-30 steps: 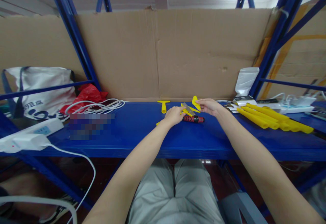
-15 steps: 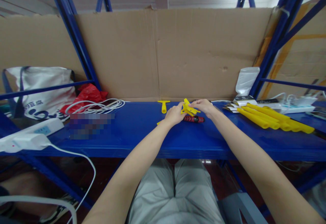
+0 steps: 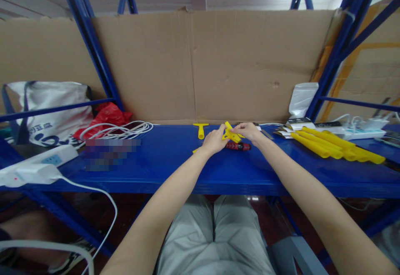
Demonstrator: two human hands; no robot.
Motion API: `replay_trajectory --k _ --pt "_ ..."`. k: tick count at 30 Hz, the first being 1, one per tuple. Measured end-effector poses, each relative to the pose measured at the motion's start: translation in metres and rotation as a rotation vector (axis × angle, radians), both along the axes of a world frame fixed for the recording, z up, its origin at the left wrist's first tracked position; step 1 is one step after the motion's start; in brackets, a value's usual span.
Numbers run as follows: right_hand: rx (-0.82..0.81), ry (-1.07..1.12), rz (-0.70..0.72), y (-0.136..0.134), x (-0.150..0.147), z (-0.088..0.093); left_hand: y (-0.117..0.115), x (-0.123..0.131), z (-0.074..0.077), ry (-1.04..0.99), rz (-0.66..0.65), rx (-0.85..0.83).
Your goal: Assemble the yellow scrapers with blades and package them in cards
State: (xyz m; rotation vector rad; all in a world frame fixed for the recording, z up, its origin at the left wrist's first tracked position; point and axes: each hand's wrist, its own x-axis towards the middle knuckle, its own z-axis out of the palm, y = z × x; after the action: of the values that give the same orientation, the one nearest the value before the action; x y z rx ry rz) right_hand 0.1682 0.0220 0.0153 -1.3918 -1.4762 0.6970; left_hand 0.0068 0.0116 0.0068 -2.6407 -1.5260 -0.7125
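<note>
My left hand [image 3: 214, 140] is closed on the left side of a yellow plastic piece [image 3: 233, 136] with flat, angled parts, held a little above the blue shelf. At its right side, my right hand [image 3: 248, 131] pinches with thumb and fingertips; whether a small part lies between them is too small to make out. Just below the piece, a red and black screwdriver handle [image 3: 239, 146] lies on the shelf. Behind my left hand stands a yellow T-shaped plastic part [image 3: 201, 131]. A yellow tip [image 3: 195, 151] of something shows beside my left wrist, mostly hidden.
Several yellow tubes [image 3: 340, 145] lie at the right, by small boxes [image 3: 300, 123] and a power strip [image 3: 364, 133]. To the left are coiled white cables [image 3: 125, 130], a red plastic bag [image 3: 110, 116], a cloth bag [image 3: 56, 112] and another power strip [image 3: 40, 164]. Cardboard [image 3: 237, 66] closes the back.
The yellow piece has turned slightly between my hands. My right hand has shifted a little, and a thin flat strip behind its wrist shows more clearly.
</note>
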Motion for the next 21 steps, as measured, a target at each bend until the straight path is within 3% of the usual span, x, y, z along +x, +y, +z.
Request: replay_trajectory --k 14,21 --pt "0.049 -0.044 -0.039 0.004 0.000 -0.004 0.003 0.000 -0.004 0.016 -0.010 0.060" --pt "0.213 -0.264 -0.047 0.011 0.006 -0.008 0.003 0.000 -0.004 -0.001 -0.019 0.052"
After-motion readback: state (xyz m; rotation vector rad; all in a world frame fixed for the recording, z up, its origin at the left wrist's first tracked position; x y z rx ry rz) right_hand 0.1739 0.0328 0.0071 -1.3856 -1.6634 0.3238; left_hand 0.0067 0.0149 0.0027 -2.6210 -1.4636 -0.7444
